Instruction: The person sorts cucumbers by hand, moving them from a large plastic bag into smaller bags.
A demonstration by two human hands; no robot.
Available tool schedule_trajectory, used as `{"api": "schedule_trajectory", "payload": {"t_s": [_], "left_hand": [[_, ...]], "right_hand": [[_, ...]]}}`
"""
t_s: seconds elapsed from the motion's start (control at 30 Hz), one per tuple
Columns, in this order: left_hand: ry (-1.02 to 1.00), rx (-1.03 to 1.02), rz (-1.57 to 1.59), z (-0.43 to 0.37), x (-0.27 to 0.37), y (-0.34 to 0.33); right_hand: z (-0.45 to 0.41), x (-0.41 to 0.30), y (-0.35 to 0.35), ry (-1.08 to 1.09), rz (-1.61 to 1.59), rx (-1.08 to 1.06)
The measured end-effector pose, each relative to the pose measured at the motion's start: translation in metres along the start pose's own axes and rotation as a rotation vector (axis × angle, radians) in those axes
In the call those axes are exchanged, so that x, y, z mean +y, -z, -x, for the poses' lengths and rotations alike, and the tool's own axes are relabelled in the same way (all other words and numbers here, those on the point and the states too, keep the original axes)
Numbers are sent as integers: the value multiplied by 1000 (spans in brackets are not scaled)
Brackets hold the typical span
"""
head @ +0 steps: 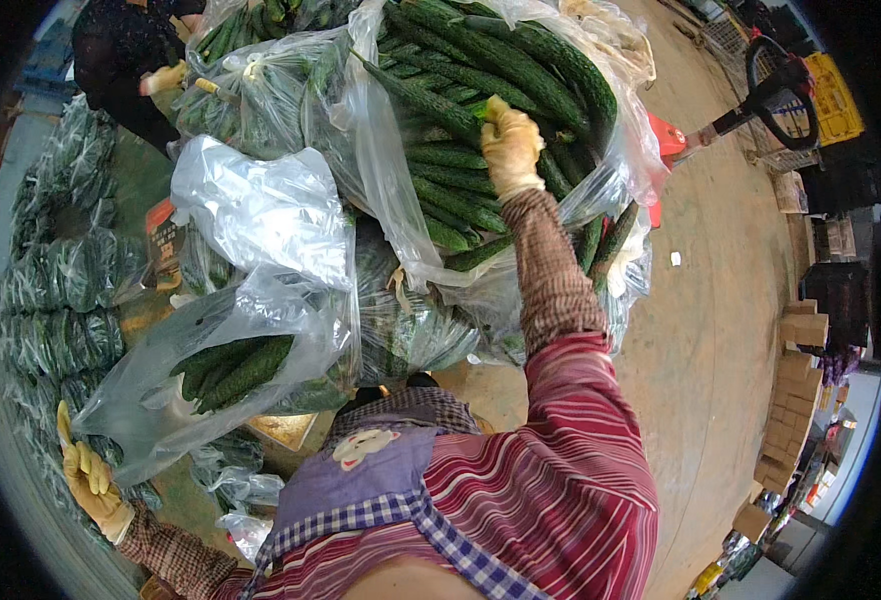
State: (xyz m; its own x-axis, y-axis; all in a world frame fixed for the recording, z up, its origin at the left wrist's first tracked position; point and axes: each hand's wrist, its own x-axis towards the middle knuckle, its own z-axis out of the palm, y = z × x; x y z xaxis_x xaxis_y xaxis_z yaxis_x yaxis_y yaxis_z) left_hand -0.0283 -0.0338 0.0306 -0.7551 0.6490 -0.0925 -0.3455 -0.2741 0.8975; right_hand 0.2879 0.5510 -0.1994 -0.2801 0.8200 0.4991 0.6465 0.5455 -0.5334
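My right hand, in a yellowish work glove, is among long dark green cucumbers in a large open clear plastic bag. Its curled fingers meet the end of one cucumber, and a yellow-green bit shows by the thumb; the grip itself is partly hidden. At the lower left my gloved left hand has its fingers apart, by the mouth of a smaller clear bag. Several cucumbers lie inside that bag.
A stack of empty clear bags lies left of the large bag. Tied bags of cucumbers are piled at far left. Another person's gloved hand is at upper left. A pallet jack handle and cardboard boxes stand at right.
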Motion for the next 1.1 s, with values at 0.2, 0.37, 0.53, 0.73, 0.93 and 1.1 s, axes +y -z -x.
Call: {"api": "schedule_trajectory", "payload": {"t_s": [0.2,0.37,0.53,0.73,0.93,1.1], "left_hand": [[-3,35,-34,-7,-12,-11],[-1,46,-89,-11,-17,-21],[-9,38,-128,-12,-20,-24],[3,25,-62,-9,-20,-26],[-18,30,-97,-6,-22,-23],[2,-7,-125,-9,-19,-32]], "right_hand": [[92,-113,-85,-374,-157,-937],[138,-178,-131,-171,-503,-376],[134,-140,-105,-93,-465,-427],[112,-25,-37,-243,73,-176],[143,-45,-30,-11,212,-344],[159,-30,-36,-125,-257,-543]]}}
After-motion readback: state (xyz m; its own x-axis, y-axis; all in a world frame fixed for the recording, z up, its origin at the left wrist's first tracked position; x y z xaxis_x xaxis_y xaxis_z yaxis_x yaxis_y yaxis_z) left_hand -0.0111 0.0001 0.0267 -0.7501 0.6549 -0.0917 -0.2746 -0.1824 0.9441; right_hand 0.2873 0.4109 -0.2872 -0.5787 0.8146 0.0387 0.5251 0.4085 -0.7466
